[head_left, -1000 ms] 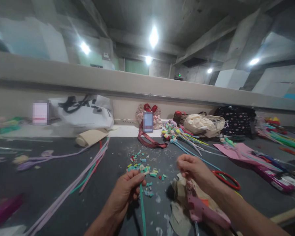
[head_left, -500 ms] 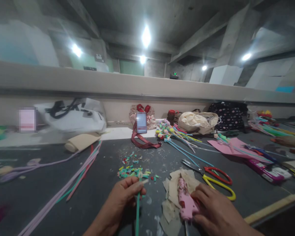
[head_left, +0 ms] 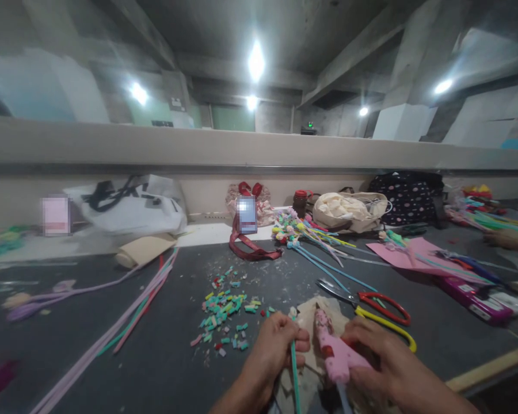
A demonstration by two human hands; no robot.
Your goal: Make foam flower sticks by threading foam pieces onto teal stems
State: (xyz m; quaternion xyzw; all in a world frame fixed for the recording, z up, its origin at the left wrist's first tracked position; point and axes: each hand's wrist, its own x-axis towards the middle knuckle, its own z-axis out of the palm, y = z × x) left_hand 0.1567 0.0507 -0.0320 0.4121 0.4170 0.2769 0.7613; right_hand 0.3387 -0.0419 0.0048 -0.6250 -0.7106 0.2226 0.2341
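My left hand (head_left: 271, 352) pinches a green fuzzy stem (head_left: 295, 376), perhaps a pipe cleaner, which runs down toward the bottom of the head view. A small whitish tip (head_left: 293, 313) shows at its upper end, above my fingertips. Just to the right, my right hand (head_left: 382, 359) is closed around the handle of a pink hot glue gun (head_left: 334, 351). Its nozzle points away from me, over a crumpled, stained sheet of paper (head_left: 308, 316). A clear glue stick appears to come out of the gun's rear. The stem's tip and the nozzle are close but apart.
Scissors (head_left: 386, 307) with red and yellow handles lie beyond my right hand. Colourful cut bits (head_left: 224, 310) are scattered left of centre. Long lilac stems (head_left: 107, 339) lie at left, finished-looking bunches (head_left: 289, 227) at the back. Another person's hand (head_left: 509, 238) is at far right.
My left hand has moved right with the green stem, close to the glue gun, uncovering more cut bits. My right hand has tightened around the gun's handle and tilted the gun slightly.
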